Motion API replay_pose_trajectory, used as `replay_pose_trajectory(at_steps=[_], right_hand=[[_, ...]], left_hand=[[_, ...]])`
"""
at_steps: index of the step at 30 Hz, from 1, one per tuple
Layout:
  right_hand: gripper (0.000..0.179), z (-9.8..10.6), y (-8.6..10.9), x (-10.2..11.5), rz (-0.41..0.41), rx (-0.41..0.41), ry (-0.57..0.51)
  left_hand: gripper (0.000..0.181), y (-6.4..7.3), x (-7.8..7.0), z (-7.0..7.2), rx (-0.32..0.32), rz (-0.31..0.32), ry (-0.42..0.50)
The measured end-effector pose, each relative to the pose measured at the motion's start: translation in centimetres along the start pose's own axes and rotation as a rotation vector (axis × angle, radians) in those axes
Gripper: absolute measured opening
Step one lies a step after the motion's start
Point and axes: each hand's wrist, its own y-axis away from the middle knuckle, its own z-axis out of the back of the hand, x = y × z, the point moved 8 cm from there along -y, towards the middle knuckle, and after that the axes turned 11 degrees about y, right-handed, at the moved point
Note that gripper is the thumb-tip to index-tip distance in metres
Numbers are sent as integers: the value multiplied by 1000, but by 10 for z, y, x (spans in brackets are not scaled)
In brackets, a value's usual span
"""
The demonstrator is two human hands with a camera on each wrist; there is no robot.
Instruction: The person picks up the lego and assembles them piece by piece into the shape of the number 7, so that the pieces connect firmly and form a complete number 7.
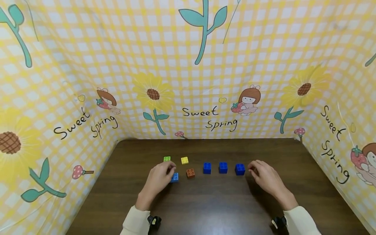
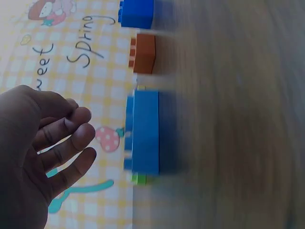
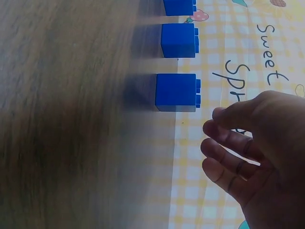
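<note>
Over the light blue brick (image 1: 175,177) hovers my left hand (image 1: 159,177), hiding part of it in the head view. Its fingers hang loosely curled with nothing between them; the left wrist view shows a gap to the long light blue brick (image 2: 146,132). A green brick (image 1: 167,158), a yellow brick (image 1: 184,160) and a brown brick (image 1: 190,173) lie around it. My right hand (image 1: 266,177), also loosely curled and holding nothing, is just right of the rightmost dark blue brick (image 1: 240,169). The right wrist view shows that brick (image 3: 176,90) apart from the fingertips.
Two more dark blue bricks, one in the middle (image 1: 223,167) and one on the left (image 1: 207,168), continue the row on the dark wooden table (image 1: 202,209). A yellow checked cloth (image 1: 188,81) printed with flowers hangs behind and along both sides.
</note>
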Motion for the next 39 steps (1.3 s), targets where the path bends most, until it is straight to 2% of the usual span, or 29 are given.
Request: replay_pose_trajectory(at_steps=[9,13,18,22,27,39], right_hand=[[24,-10,-4,-3,-38,52,-97],[37,-17,-5,-6,-52,68,-126],[54,-26,-5,-6,-51,127,-167],[61,-32,-4,-4,-44,175,-191],[65,-37,-4,0,-39,207,-211],[63,-43,-7,8,-13,194,-212]], left_hand=[[11,-18,-13,-33,44,-9,135],[16,-22,-20,-46,76,-11,214],[22,-28,-29,-66,140,-12,312],[24,-33,-38,-78,161,-25,312],[26,-38,-49,-88,170,-25,263],[48,-42,-61,-121,327,38,295]])
